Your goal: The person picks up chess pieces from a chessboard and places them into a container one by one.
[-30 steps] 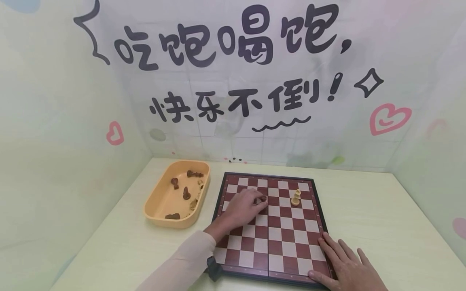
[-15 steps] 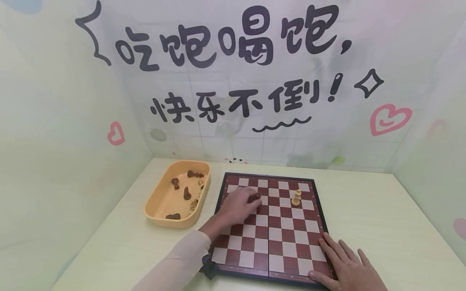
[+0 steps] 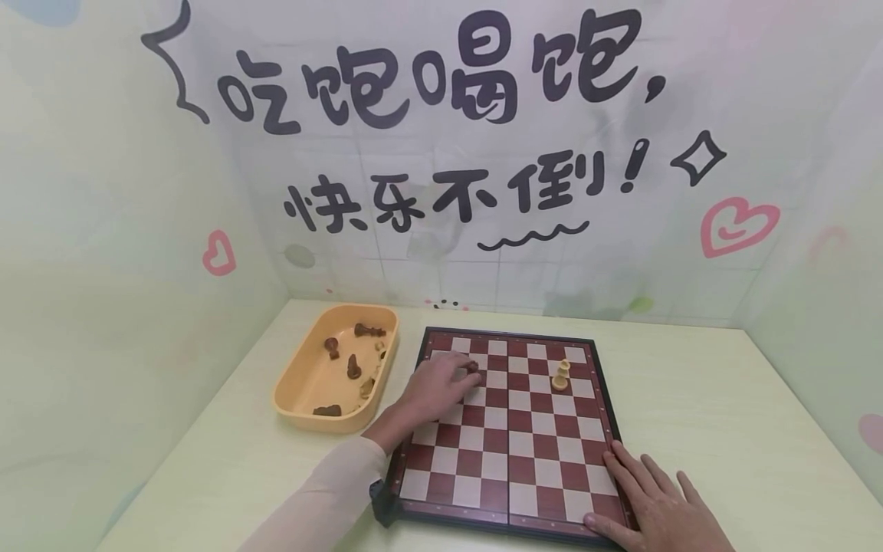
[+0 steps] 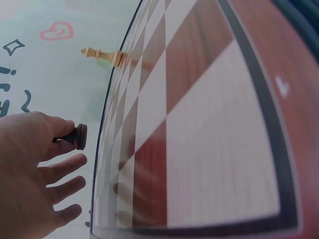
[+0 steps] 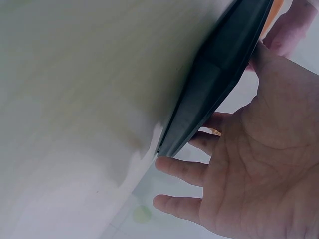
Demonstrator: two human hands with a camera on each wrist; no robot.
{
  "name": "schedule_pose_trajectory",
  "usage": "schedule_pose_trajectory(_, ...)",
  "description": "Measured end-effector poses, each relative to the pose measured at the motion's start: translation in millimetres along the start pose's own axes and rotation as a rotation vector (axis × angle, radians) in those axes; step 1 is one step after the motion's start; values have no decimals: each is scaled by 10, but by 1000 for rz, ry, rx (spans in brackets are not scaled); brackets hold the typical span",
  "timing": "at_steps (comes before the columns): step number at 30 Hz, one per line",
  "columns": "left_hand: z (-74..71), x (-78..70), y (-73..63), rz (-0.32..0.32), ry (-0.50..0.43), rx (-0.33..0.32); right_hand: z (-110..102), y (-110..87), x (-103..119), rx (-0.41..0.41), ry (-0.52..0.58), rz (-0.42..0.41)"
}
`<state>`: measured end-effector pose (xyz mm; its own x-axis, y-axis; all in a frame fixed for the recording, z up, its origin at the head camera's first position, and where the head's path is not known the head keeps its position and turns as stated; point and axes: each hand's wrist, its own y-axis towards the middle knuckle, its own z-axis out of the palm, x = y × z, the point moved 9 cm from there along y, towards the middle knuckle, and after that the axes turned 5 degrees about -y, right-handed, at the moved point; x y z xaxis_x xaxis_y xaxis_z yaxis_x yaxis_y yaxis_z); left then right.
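My left hand is over the far left part of the chessboard. Its thumb and index finger pinch a dark chess piece; the other fingers are spread apart, and the piece's top is hidden by the grip. In the left wrist view the piece's round base points toward the board, with a gap between them. A light king stands upright on the far right of the board. My right hand rests at the near right corner, thumb on the border and straight fingers along the board's dark side.
Left of the board sits a yellow-orange tray, with several dark and light chess pieces lying in it. A printed sheet with large writing stands behind the pale table.
My left hand has moved left across the board, away from the centre fold, with the dark chess piece in its fingers. The right hand and the light king have stayed put.
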<state>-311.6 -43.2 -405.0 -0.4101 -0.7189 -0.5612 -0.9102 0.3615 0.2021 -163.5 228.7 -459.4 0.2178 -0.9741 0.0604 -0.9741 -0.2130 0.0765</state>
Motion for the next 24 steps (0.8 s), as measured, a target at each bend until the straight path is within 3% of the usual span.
schedule_pose_trajectory(12, -155, 168, -44, -7, 14, -60, 26, 15, -4, 31, -2, 6)
schedule_pose_trajectory(24, -377, 280, -54, -37, -40, -90, 31, 17, -9, 41, 2, 8)
